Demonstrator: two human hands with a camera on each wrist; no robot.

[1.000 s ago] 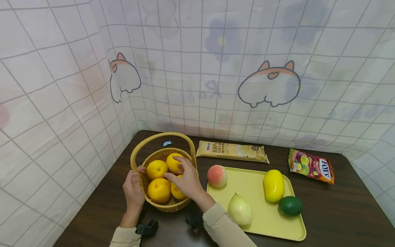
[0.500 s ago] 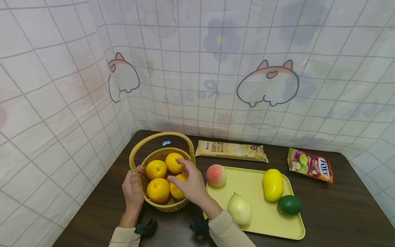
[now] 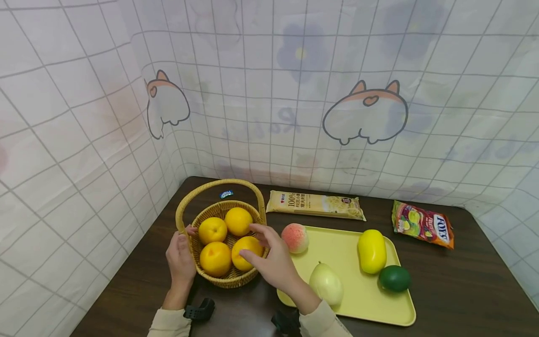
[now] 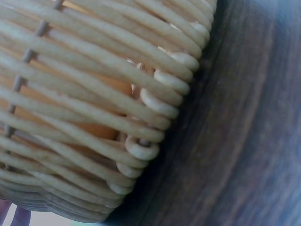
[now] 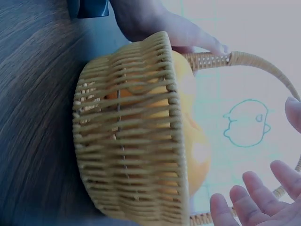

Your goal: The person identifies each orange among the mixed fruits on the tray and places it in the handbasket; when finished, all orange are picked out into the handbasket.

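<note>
A wicker basket [image 3: 229, 282] with a tall arched handle stands at the table's left side. Inside lie several round yellow-orange fruits [image 3: 215, 259]. My left hand [image 3: 181, 260] holds the basket's left side, thumb and a finger at the foot of the handle. In the left wrist view the wicker wall [image 4: 94, 84] fills most of the picture, and hardly any of that hand shows. Over the basket's right rim hovers my right hand [image 3: 275, 260], fingers spread and slightly bent, with nothing in them. The right wrist view shows its fingers [image 5: 256, 195] apart from the fruit.
Right of the basket lies a yellow tray [image 3: 362, 299] with a pink peach [image 3: 294, 238], a pale pear [image 3: 326, 284], a yellow mango-like fruit [image 3: 372, 252] and a dark green fruit [image 3: 394, 278]. Behind are a noodle packet [image 3: 316, 205], a Fox's candy bag [image 3: 423, 224] and a blue-wrapped candy [image 3: 226, 194].
My right hand has drawn back to the right from above the fruits, uncovering more of the right-hand ones. The left hand and the basket stay in place.
</note>
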